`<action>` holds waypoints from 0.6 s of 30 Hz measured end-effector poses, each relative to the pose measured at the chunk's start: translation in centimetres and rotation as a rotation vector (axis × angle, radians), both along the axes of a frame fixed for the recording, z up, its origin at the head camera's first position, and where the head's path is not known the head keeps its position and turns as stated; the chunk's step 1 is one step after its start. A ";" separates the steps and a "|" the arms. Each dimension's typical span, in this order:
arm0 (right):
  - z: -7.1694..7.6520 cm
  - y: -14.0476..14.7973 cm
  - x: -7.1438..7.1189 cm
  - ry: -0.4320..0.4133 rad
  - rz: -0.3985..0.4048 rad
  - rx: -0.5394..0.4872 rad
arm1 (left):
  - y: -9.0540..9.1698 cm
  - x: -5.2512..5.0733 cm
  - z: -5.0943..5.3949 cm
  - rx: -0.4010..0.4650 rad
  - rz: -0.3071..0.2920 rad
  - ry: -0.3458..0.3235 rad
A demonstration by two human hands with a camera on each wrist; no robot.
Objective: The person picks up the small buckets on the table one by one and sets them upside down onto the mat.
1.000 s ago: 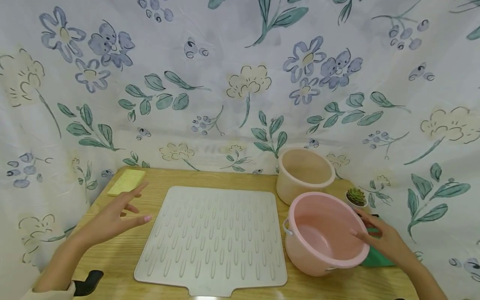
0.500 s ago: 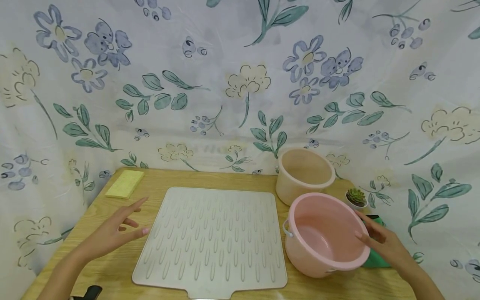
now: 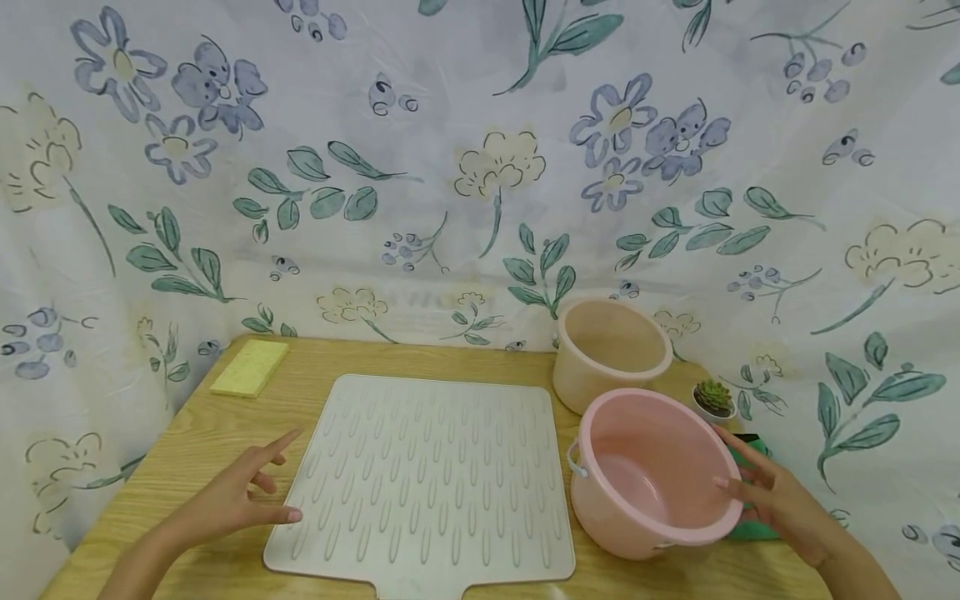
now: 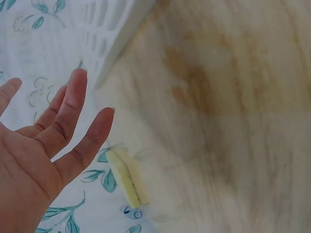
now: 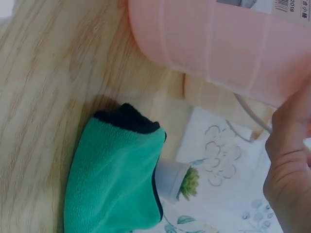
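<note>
A pink bucket (image 3: 622,517) stands on the right of the table in the head view. My right hand (image 3: 795,508) is at its right rim, thumb tip over the edge and fingers along the outside. The right wrist view has that hand (image 5: 289,150) against the bucket's side (image 5: 204,39). Left of the pale ridged mat (image 3: 420,475), my left hand (image 3: 225,508) hovers with fingers spread and holds nothing. The left wrist view confirms that the palm of this hand (image 4: 34,160) is bare.
A beige bucket (image 3: 588,383) stands behind the pink one. Beside them are a small potted succulent (image 3: 714,398) and a green cloth (image 5: 114,174) with a dark edge. A yellow sponge (image 3: 250,368) lies at the back left. A floral curtain (image 3: 420,167) hangs behind the table (image 3: 300,358).
My left hand has moved down toward the mat's left edge. My right thumb has drawn back from inside the pink bucket toward its rim. The bucket has barely shifted.
</note>
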State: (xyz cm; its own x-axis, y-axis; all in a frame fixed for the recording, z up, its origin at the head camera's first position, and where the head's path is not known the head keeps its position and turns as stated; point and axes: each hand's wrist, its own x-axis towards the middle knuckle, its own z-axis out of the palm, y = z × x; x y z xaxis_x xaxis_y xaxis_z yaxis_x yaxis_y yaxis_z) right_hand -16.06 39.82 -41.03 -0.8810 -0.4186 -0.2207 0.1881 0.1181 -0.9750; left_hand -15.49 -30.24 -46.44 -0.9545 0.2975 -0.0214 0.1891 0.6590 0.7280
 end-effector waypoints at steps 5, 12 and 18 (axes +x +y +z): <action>-0.3 0.3 -0.4 -0.078 0.126 -0.287 | 0.0 0.1 -1.0 0.050 -0.035 -0.025; -0.5 0.8 -0.7 -0.175 0.243 -0.500 | -0.1 -0.1 -2.0 0.030 -0.074 0.003; -0.6 0.7 -1.0 -0.202 0.265 -0.539 | -0.5 -0.1 -2.7 -0.017 -0.078 0.026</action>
State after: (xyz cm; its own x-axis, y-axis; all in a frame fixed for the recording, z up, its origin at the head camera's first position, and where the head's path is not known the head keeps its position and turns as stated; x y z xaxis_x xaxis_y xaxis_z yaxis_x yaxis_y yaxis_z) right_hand -17.11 40.53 -41.62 -0.6949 -0.7157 -0.0692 0.4062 -0.3114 -0.8591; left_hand -15.59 -30.73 -49.14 -0.9288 0.3706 -0.0027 0.2587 0.6535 0.7114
